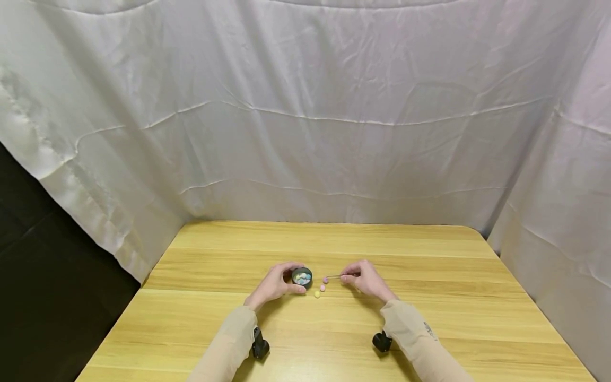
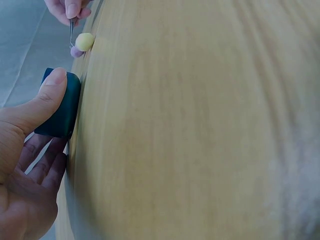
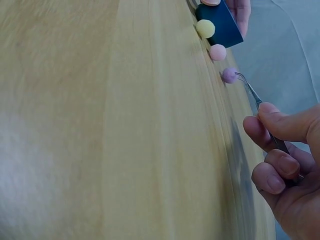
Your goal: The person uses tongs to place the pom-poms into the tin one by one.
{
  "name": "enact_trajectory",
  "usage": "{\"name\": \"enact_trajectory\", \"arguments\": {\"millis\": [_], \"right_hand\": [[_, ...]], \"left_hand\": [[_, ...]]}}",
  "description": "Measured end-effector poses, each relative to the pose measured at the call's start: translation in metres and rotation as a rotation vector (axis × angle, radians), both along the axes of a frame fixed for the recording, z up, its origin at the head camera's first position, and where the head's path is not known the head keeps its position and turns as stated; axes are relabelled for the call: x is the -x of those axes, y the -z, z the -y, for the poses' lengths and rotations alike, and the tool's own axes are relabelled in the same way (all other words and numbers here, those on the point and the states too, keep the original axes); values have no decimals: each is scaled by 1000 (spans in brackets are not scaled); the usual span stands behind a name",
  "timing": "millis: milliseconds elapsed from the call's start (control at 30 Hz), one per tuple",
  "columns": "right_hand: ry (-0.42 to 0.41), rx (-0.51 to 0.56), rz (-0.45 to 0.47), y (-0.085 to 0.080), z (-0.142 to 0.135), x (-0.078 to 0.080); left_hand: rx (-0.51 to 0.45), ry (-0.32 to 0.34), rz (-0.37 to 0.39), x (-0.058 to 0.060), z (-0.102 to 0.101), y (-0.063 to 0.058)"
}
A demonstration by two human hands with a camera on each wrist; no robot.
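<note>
My left hand (image 1: 276,284) holds a small dark green cup (image 2: 64,112), thumb on one side and fingers on the other. In the head view, several pale blue, yellow and white balls (image 1: 302,277) lie inside it. Thin metal tweezers with bent tips (image 3: 253,94) are gripped in my right hand (image 3: 295,155). Their tips are at a small fuzzy purple pom-pom (image 3: 229,75); whether they pinch it I cannot tell. Between that ball and the cup, a pink pom-pom (image 3: 218,52) and a yellow pom-pom (image 3: 205,28) sit on the table.
A light wood table (image 1: 334,339) carries everything. Grey-white curtains (image 1: 334,159) hang behind it and on both sides, with a black cloth (image 1: 52,276) at the left. Each sleeved wrist wears a black camera (image 1: 260,345).
</note>
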State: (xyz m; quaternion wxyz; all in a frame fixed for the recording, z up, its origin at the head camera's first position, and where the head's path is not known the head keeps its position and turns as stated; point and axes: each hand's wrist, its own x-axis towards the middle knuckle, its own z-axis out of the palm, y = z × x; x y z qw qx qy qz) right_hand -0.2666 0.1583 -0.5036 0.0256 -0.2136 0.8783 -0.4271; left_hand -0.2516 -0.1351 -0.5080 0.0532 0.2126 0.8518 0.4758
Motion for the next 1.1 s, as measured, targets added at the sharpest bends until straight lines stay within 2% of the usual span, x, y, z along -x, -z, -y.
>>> {"name": "enact_trajectory", "arguments": {"millis": [233, 433, 667, 1100], "right_hand": [[47, 12, -6, -1, 0, 0], [52, 27, -10, 0, 1, 1], [97, 76, 31, -1, 4, -1], [100, 131, 36, -4, 16, -4]], "left_hand": [[10, -6, -8, 0, 0, 0], [7, 1, -5, 0, 0, -1], [7, 1, -4, -1, 0, -2], [8, -1, -5, -1, 0, -2]]}}
